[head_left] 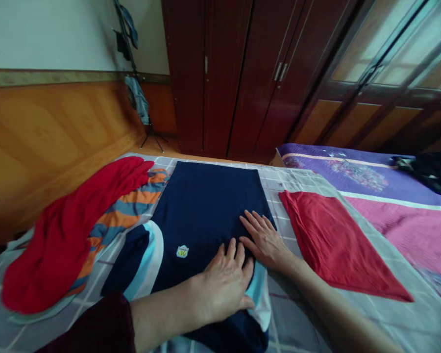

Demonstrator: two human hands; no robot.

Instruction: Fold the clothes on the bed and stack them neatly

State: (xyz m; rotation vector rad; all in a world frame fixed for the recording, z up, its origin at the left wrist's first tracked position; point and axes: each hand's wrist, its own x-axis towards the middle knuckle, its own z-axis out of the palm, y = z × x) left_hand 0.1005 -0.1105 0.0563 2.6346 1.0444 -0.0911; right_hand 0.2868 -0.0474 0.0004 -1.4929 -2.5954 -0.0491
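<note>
A navy T-shirt (213, 196) with white and light-blue sleeve bands and a small badge on its chest lies spread on the checked bedsheet (290, 318). Across its chest rests my left hand (226, 282), fingers spread on the cloth. My right hand (266, 242) lies flat just beyond it, near the shirt's right edge, fingers outstretched. One sleeve reaches out to the left; the other is partly folded in under my hands. Right of the shirt is a folded red garment (341, 240), which neither hand touches.
On the left, a red cloth (73, 235) lies heaped over an orange and blue striped garment (127, 203). A purple and pink bedspread (389, 211) adjoins on the right. Behind the bed stand a dark red wardrobe (228, 73) and a coat rack (130, 54) with clothes.
</note>
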